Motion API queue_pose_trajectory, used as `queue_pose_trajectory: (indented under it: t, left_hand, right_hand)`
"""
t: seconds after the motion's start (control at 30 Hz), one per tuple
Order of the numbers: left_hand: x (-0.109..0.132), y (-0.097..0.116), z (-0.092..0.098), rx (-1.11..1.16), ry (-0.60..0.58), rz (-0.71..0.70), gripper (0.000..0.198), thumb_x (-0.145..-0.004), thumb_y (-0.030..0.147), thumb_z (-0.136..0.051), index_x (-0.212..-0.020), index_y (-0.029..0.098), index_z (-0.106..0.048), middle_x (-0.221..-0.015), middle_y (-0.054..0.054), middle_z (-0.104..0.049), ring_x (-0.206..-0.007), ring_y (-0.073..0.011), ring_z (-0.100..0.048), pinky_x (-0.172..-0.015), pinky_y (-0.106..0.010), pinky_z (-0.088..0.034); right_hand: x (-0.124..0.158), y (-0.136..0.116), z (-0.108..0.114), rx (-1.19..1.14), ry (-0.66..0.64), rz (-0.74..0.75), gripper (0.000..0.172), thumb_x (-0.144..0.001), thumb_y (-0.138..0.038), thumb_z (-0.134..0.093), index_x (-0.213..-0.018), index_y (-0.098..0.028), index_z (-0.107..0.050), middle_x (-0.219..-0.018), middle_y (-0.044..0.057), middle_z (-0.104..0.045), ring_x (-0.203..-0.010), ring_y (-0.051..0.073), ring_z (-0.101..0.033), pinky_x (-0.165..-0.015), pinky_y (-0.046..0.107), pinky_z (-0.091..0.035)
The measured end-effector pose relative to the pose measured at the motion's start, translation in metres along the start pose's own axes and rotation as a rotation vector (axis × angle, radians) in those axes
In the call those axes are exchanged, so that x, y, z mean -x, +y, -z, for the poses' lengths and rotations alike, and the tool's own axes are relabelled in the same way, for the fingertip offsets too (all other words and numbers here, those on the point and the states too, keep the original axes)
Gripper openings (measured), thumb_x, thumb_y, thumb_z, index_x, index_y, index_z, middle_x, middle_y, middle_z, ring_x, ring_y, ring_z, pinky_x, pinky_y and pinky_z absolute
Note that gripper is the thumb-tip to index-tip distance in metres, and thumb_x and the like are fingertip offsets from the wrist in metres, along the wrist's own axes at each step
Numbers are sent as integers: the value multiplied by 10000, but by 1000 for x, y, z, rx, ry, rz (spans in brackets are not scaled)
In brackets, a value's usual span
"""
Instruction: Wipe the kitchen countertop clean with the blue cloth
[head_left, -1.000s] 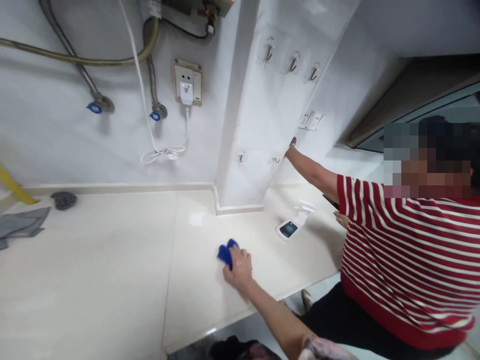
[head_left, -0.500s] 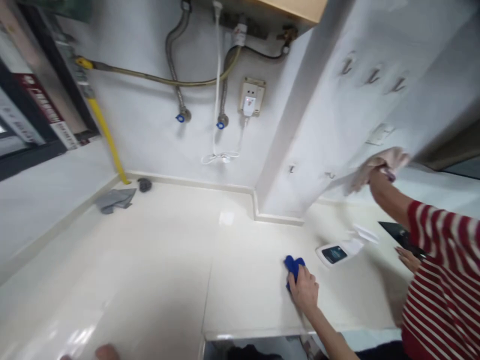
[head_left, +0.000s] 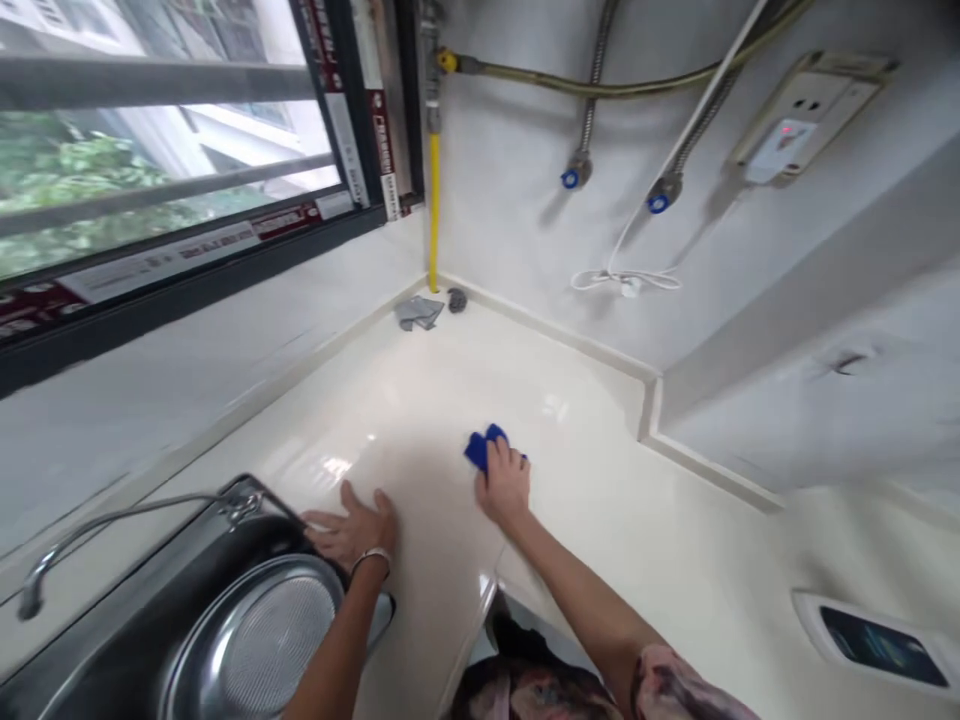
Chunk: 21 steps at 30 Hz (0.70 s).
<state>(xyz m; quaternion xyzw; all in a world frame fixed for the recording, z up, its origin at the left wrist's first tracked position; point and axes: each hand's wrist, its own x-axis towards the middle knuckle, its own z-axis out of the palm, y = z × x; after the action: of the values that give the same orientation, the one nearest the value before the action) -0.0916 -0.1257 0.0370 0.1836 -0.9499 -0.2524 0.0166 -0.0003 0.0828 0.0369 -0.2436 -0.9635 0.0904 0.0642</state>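
My right hand (head_left: 507, 484) presses a folded blue cloth (head_left: 480, 450) against the cream countertop (head_left: 592, 530). The fingers are curled over the cloth, covering part of it. To the left, my left hand (head_left: 351, 528) lies on the counter beside the dark sink's edge, fingers spread, holding nothing. A bracelet circles that wrist. Behind the left forearm, a metal strainer basin (head_left: 277, 630) sits in the sink (head_left: 142, 600).
A gray rag (head_left: 418, 312) and a dark scouring ball (head_left: 457, 299) lie in the far corner near a yellow pipe (head_left: 433, 210). A white spray bottle (head_left: 874, 640) lies at right. A curved faucet (head_left: 112, 515) rises at left; a window (head_left: 165, 140) is above.
The view has swung left, bringing the sink and window into sight. My right hand has moved left along the counter with the blue cloth. The co-worker has left the view.
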Motion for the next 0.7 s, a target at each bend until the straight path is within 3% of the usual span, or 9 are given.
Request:
queue_pose_trajectory:
  t: [0.07, 0.17, 0.27, 0.4, 0.5, 0.57, 0.63, 0.7]
  left_hand:
    - [0, -1, 0, -5, 12, 0, 654, -938, 538, -450, -1529, 262, -410, -1715, -289, -6, -1551, -590, -127, -1179, -756, -271]
    - [0, -4, -1, 10, 36, -6, 632, -950, 512, -456, -1530, 263, -417, -1718, -281, -9, -1554, -578, -134, -1190, -739, -269]
    - [3, -6, -1, 54, 42, -10, 603, -965, 485, -452, -1526, 264, -425, -1724, -272, 9, -1563, -562, -116, -1184, -751, -271]
    - [3, -8, 3, 162, -6, -26, 591, -971, 411, -491, -1508, 167, -449, -1726, -279, 55, -1572, -558, -16, -1209, -768, -180]
    - [1, -22, 17, 272, -112, -63, 583, -968, 353, -501, -1471, 61, -473, -1729, -293, 22, -1594, -500, 7, -1273, -680, -133]
    - [4, -44, 35, 350, -187, -83, 592, -965, 323, -455, -1464, 4, -454, -1715, -302, -146, -1613, -414, -104, -1315, -582, -171]
    - [15, -80, 61, 423, -237, -94, 638, -973, 351, -365, -1489, -23, -393, -1656, -287, -343, -1589, -331, -262, -1322, -509, -243]
    - [37, -129, 92, 475, -256, -84, 710, -973, 456, -292, -1524, 11, -345, -1637, -242, -410, -1548, -300, -365, -1304, -500, -312]
  right_hand:
    - [29, -39, -7, -82, -66, 204, 688, -922, -344, -573, -1569, -171, -417, -1646, 158, -378, -1302, 381, -434, -1085, 569, -333]
    - [73, -60, -12, -190, -159, 465, 725, -871, -368, -627, -1553, -220, -432, -1658, 111, -378, -1343, 375, -402, -1088, 570, -335]
    - [103, -45, -13, -270, -235, 706, 667, -817, -384, -657, -1460, -255, -532, -1614, 71, -460, -1312, 352, -441, -1041, 535, -382]
    - [121, 13, -8, -326, -242, 944, 594, -759, -381, -639, -1342, -269, -618, -1512, 52, -582, -1251, 321, -516, -1000, 490, -429]
    - [127, 82, 2, -285, -83, 811, 570, -799, -306, -549, -1363, -238, -595, -1503, 86, -583, -1286, 308, -534, -1066, 508, -418]
    - [127, 132, 9, -210, 47, 590, 517, -869, -289, -494, -1374, -225, -582, -1494, 113, -581, -1316, 305, -537, -1088, 509, -418]
    - [122, 173, 15, -140, 139, 331, 491, -925, -392, -473, -1361, -196, -587, -1454, 153, -597, -1291, 331, -558, -1062, 515, -448]
    - [110, 194, 17, -38, 184, 38, 568, -944, -498, -432, -1386, -169, -569, -1432, 184, -595, -1259, 385, -562, -1017, 558, -464]
